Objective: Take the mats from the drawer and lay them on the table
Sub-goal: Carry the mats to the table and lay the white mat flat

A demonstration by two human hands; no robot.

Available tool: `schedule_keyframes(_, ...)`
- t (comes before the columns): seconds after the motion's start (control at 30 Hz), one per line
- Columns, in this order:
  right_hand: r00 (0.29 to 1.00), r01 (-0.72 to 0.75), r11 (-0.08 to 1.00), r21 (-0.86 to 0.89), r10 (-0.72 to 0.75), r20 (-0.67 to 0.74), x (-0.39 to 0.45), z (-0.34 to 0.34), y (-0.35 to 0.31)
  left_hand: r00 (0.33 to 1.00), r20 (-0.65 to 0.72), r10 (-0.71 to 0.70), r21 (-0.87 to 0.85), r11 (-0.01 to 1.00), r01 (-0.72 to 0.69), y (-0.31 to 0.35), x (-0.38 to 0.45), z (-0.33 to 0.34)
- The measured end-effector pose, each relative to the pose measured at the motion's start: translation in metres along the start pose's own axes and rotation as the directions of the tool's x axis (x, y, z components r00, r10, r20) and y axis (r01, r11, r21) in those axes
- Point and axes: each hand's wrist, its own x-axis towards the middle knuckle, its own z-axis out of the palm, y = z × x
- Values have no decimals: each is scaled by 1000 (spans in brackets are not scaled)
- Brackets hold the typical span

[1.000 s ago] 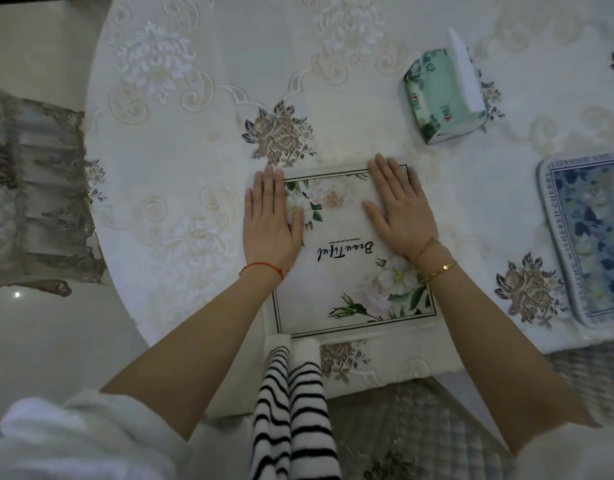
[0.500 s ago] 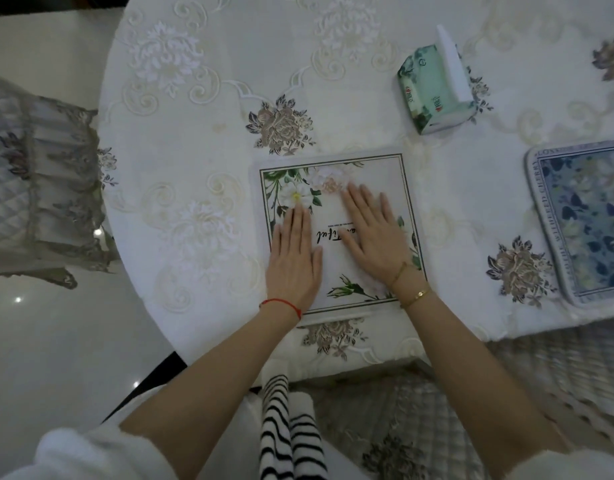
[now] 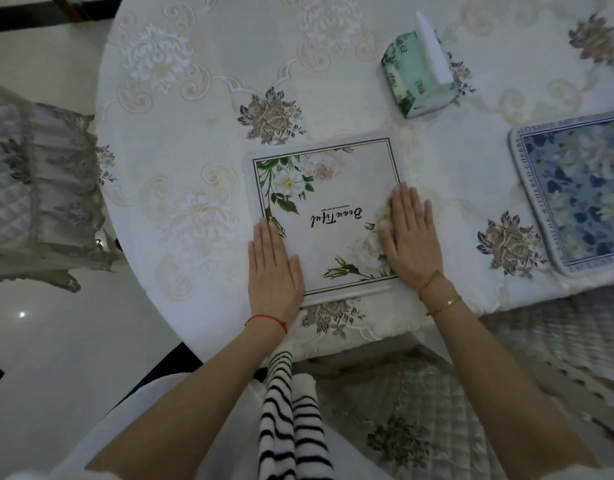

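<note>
Single head-worn view, wide-angle, looking steeply down and forward from above counter (image 3: 194,140) edge; hands (image 3: 274,271) close below; floor (image 3: 38,341) at left.

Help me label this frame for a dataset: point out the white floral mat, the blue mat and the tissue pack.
white floral mat (image 3: 328,199): head view, on its bare centre above the lettering.
blue mat (image 3: 582,199): head view, on its blue flowered middle.
tissue pack (image 3: 407,76): head view, on its green top face.

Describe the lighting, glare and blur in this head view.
Head view: dim, cool, even light; the white floral mat and both hands, left hand and right hand, look sharp; small glare spots on the floor; wide-angle bending and softness toward the blue mat at the edge.
</note>
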Motion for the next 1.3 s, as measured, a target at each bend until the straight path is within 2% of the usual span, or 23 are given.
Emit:
schedule_keyframes(0.1,981,184,983,-20,-183,69,-23,8,-32,992,34,118,-6,993,-118,15,-23,4)
schedule_keyframes(0.17,969,229,972,-54,-223,107,-33,17,-47,990,63,125,5,992,-126,21,-30,12)
schedule_keyframes(0.3,977,191,979,-71,-183,111,-38,16,-42,992,82,95,76,992,-101,16,-33,20)
schedule_keyframes(0.6,983,145,988,-49,-139,117,-48,7,-15,993,83,80,99,991,-88,0,-34,9)
schedule_keyframes(0.77,993,51,999,-3,-50,111,-51,-4,10,993,97,74,31,997,-77,-8,-28,1)
schedule_keyframes(0.87,998,4,999,42,-7,69,-25,-12,13,992,63,106,43,993,-108,-11,7,-8)
schedule_keyframes(1.0,987,148,988,35,-150,54,49,-12,-15,989,34,142,75,987,-145,-3,80,-13)
schedule_keyframes(1.1,960,261,965,7,-260,102,105,-2,-45,988,43,145,103,983,-149,4,127,-11)
schedule_keyframes(1.3,931,350,934,-76,-338,138,138,16,-66,982,44,183,150,971,-187,3,148,-4)
